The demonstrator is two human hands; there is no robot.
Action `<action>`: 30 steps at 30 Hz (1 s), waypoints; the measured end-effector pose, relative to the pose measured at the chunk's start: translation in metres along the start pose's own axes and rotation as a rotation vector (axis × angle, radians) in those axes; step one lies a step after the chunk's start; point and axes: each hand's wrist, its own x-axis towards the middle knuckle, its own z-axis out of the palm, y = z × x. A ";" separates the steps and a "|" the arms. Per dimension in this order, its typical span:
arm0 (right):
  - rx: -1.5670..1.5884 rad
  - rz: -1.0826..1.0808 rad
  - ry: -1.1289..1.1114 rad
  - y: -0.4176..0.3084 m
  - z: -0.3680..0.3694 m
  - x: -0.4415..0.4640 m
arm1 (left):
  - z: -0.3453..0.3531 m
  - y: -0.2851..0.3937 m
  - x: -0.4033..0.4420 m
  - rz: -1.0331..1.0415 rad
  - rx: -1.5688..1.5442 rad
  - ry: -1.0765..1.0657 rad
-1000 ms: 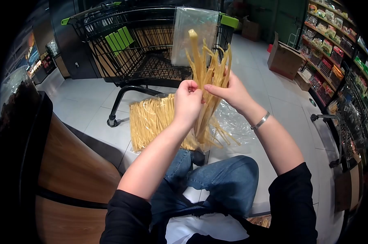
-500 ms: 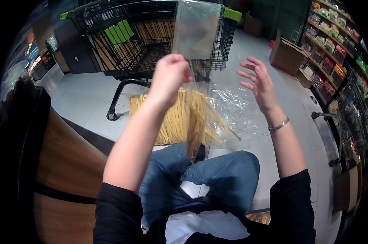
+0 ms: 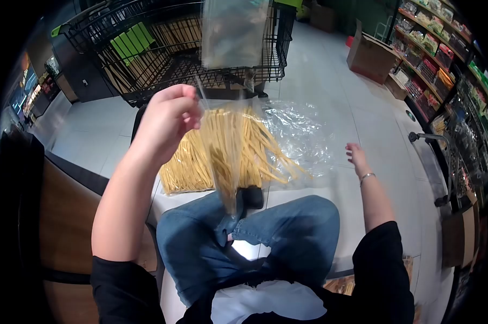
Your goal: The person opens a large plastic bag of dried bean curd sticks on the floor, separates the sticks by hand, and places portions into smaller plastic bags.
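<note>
My left hand (image 3: 172, 120) is closed on the top edge of a narrow clear plastic bag (image 3: 222, 173), which hangs down over my legs, with some yellow strips seen in or through it. Behind it a large pile of long dried yellow strips (image 3: 187, 162) lies on the floor, partly in plastic. The clear crinkled wrap (image 3: 303, 135) spreads to the right of the pile. Off to the right, my right hand (image 3: 357, 159) is held low over the floor, fingers apart, with nothing visible in it.
A black shopping cart (image 3: 171, 59) with green parts stands ahead, a stack of clear bags (image 3: 234, 38) hanging on its side. Wooden cabinet (image 3: 71, 216) at left. Cardboard box (image 3: 370, 56), stocked shelves (image 3: 430, 48) and another cart's wheel frame (image 3: 435, 137) at right.
My right hand has let go of the bundle of strips and moved far right and down. My left hand has moved left with the bag. The view has shifted slightly.
</note>
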 end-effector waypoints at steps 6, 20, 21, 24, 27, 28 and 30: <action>-0.003 -0.134 -0.071 0.028 0.028 0.065 | -0.020 -0.003 -0.025 0.052 -0.082 0.095; -0.081 -0.053 -1.073 0.015 0.176 0.077 | -0.047 -0.046 -0.053 0.084 -0.226 0.360; -0.137 -0.217 -0.815 0.030 0.192 0.084 | -0.047 -0.047 -0.053 0.078 -0.226 0.366; -0.671 -0.288 -0.981 0.003 0.215 0.062 | -0.047 -0.050 -0.053 0.080 -0.244 0.393; -0.299 -0.357 -1.035 0.051 0.242 0.061 | -0.050 -0.052 -0.056 0.080 -0.251 0.402; -0.305 -0.352 -1.039 0.055 0.249 0.061 | -0.051 -0.053 -0.057 0.078 -0.243 0.404; -0.047 -0.034 -1.146 0.060 0.250 0.061 | -0.051 -0.055 -0.059 0.066 -0.251 0.408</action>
